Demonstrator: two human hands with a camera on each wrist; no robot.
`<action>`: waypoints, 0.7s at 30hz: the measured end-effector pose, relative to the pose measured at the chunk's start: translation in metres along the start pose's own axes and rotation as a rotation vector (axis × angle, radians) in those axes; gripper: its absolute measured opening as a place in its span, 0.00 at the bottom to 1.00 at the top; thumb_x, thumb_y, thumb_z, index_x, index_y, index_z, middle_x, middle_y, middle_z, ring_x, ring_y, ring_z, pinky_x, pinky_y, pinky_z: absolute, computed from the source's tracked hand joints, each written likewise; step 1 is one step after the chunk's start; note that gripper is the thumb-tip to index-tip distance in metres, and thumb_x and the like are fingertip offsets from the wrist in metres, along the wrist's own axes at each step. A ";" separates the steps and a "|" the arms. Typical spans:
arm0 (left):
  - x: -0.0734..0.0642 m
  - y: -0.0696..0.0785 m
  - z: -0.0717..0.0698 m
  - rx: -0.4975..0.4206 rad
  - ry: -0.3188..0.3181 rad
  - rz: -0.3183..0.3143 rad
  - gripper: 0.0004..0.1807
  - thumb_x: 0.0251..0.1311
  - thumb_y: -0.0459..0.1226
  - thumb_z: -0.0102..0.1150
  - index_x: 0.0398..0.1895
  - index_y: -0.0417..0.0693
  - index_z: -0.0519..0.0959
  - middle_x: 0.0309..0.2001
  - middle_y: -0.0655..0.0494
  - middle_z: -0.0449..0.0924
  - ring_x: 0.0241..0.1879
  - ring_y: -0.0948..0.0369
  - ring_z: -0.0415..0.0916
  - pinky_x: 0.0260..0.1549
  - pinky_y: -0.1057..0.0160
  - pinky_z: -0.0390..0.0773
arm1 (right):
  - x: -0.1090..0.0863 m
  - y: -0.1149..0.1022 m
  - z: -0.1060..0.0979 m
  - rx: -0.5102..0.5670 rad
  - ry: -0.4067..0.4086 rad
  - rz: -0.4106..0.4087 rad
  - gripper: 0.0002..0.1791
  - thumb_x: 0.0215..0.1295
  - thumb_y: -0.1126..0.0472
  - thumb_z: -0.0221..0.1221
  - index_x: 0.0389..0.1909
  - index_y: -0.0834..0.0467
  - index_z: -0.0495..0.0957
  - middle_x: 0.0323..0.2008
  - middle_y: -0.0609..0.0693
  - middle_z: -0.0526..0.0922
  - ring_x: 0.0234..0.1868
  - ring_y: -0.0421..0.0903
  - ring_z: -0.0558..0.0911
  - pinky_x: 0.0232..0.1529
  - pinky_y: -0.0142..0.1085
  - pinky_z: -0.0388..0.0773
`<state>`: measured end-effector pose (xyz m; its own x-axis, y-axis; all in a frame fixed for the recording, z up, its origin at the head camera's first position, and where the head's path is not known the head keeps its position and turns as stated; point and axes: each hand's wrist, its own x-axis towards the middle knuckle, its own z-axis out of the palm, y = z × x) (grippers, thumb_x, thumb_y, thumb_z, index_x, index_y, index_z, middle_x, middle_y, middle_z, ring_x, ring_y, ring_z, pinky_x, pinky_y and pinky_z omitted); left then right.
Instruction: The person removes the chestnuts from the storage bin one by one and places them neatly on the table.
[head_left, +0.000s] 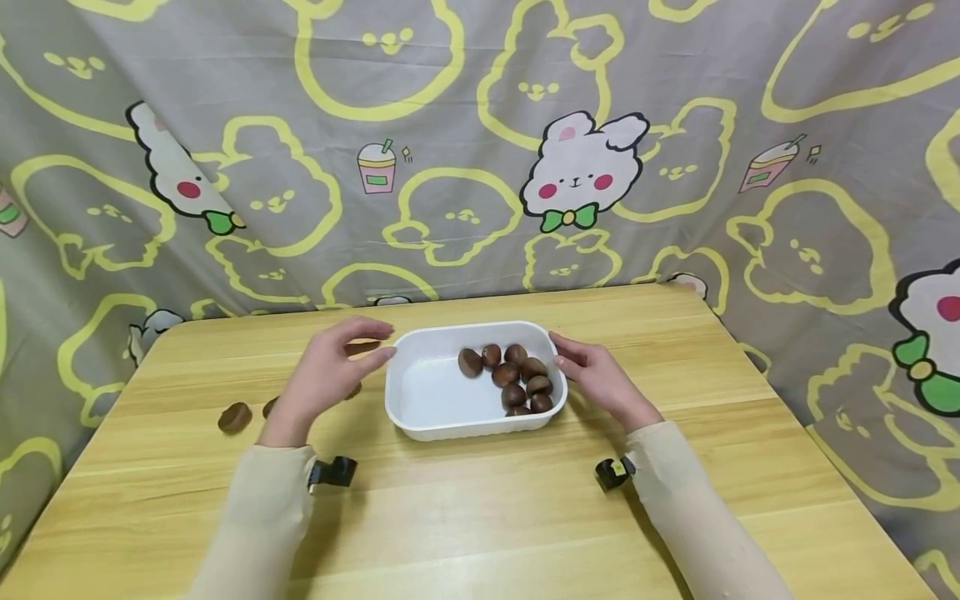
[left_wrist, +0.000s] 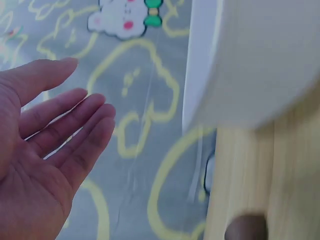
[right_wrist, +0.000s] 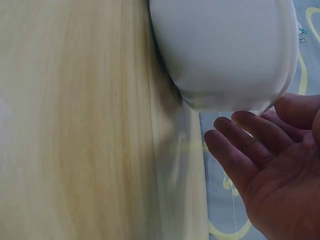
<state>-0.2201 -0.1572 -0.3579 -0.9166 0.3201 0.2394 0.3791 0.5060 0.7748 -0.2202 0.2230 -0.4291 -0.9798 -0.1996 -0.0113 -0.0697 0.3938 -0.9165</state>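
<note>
A white plastic tray [head_left: 442,429] sits on the table, with several brown chestnuts [head_left: 506,374] gathered in its right half. Around its right end, my right hand [head_left: 602,380] touches the rim with fingertips and thumb, fingers fairly straight in the right wrist view. Off the tray's left end, my left hand [head_left: 324,367] is held with thumb and fingers spread apart and a bare palm. The left wrist view shows a gap between that hand and the tray wall [left_wrist: 260,65]. Loose chestnuts lie near the left hand, some partly hidden behind it.
One loose chestnut [head_left: 235,417] lies on the wooden table [head_left: 450,517] left of my left wrist. Behind the table's far edge hangs a grey curtain [head_left: 457,125] with yellow cartoon outlines, continuing along both sides. A small black camera [head_left: 333,472] is strapped at the left wrist.
</note>
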 end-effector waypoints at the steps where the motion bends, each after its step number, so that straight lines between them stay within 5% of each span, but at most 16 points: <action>1: 0.003 0.003 0.006 -0.016 -0.012 0.015 0.16 0.63 0.37 0.65 0.52 0.39 0.80 0.50 0.45 0.80 0.53 0.49 0.77 0.54 0.51 0.75 | 0.000 0.000 0.000 0.003 -0.001 0.002 0.26 0.75 0.62 0.52 0.71 0.60 0.64 0.66 0.59 0.69 0.67 0.55 0.67 0.66 0.48 0.61; 11: 0.030 0.019 0.079 -0.089 -0.228 0.171 0.15 0.59 0.31 0.67 0.49 0.37 0.81 0.48 0.48 0.80 0.49 0.46 0.78 0.52 0.52 0.76 | 0.000 0.001 -0.001 0.015 0.004 0.002 0.26 0.75 0.62 0.52 0.71 0.61 0.64 0.66 0.59 0.68 0.67 0.55 0.67 0.66 0.48 0.62; 21: 0.044 0.022 0.130 -0.009 -0.379 0.189 0.14 0.58 0.31 0.68 0.46 0.33 0.81 0.44 0.43 0.80 0.47 0.49 0.78 0.50 0.51 0.76 | 0.002 0.003 -0.001 0.036 -0.006 0.007 0.26 0.75 0.62 0.53 0.71 0.61 0.64 0.66 0.59 0.68 0.67 0.55 0.67 0.67 0.47 0.61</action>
<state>-0.2357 -0.0282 -0.4061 -0.7186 0.6798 0.1469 0.5337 0.4036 0.7431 -0.2224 0.2243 -0.4316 -0.9792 -0.2021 -0.0196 -0.0563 0.3630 -0.9301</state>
